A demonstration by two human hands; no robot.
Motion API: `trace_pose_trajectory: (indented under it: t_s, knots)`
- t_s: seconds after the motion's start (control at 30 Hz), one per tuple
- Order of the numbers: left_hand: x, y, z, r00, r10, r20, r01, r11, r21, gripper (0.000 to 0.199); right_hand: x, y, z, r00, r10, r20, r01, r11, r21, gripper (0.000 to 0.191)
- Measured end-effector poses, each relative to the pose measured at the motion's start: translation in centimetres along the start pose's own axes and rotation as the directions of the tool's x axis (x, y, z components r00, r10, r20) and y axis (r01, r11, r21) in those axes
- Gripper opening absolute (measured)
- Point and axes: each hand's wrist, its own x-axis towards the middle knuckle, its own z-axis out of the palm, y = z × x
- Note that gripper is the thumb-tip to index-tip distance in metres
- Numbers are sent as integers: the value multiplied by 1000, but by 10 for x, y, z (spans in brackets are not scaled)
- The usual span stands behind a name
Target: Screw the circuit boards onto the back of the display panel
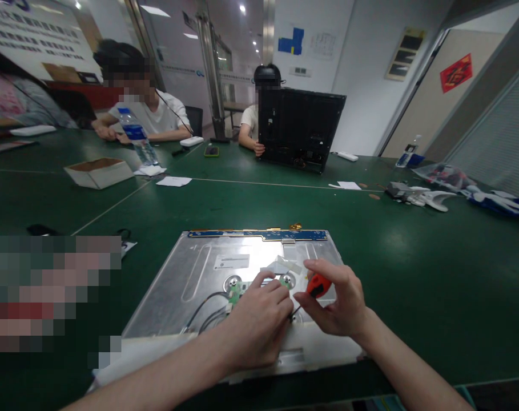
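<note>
A silver metal panel lies flat before me, with a blue circuit strip along its far edge. My right hand grips a red screwdriver between thumb and fingers, its shaft pointing down-left towards the panel. Beside it, my left hand rests over the panel's middle with curled fingers near the screwdriver's tip. What its fingers hold, if anything, is hidden. Partly covered by that hand is a green circuit board, with black cables to its left.
Across the green table, a person holds up a black panel. An open box and a bottle stand at the left. Gloves lie at the right. Another person sits at the back left.
</note>
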Motion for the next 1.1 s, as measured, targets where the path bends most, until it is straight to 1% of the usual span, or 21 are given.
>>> trace_pose_trajectory:
  t_s: [0.17, 0.27, 0.33, 0.43, 0.53, 0.67, 0.87, 1.03, 1.1]
  knots:
    - [0, -1, 3, 1000, 5, -3, -5, 1000, 3, 9, -1, 2, -2, 999, 13, 45, -16, 997, 80, 58]
    - [0, -1, 3, 1000, 10, 3, -10, 1000, 11, 8, -1, 0, 0, 1000, 17, 7, -18, 999, 43, 60]
    - [0, -1, 2, 1000, 4, -1, -4, 1000, 21, 8, -1, 0, 1, 1000, 17, -23, -17, 1000, 12, 58]
    - [0, 0, 1, 1000, -7, -5, 7, 1000, 21, 11, -1, 1, 2, 999, 28, -29, -27, 1000, 3, 52]
    - [-1, 0, 1, 1000, -8, 0, 8, 1000, 16, 9, -1, 3, 0, 1000, 22, -5, -22, 998, 52, 49]
    - [-1, 0, 1, 1000, 2, -4, -2, 1000, 3, 9, -1, 2, -1, 1000, 18, 20, -20, 992, 128, 52]
    - [-1, 1, 0, 1000, -11, 5, 11, 1000, 2, 10, 0, 0, 3, 998, -22, -65, 23, 1000, 11, 51]
    - [-1, 0, 1, 1000, -5, 6, 5, 1000, 15, 11, 3, 1, 0, 999, -45, -23, 46, 997, 55, 41]
    - [0, 0, 1, 1000, 0, 15, -1, 1000, 12, 10, 2, 0, -1, 999, -32, -7, 32, 996, 83, 44]
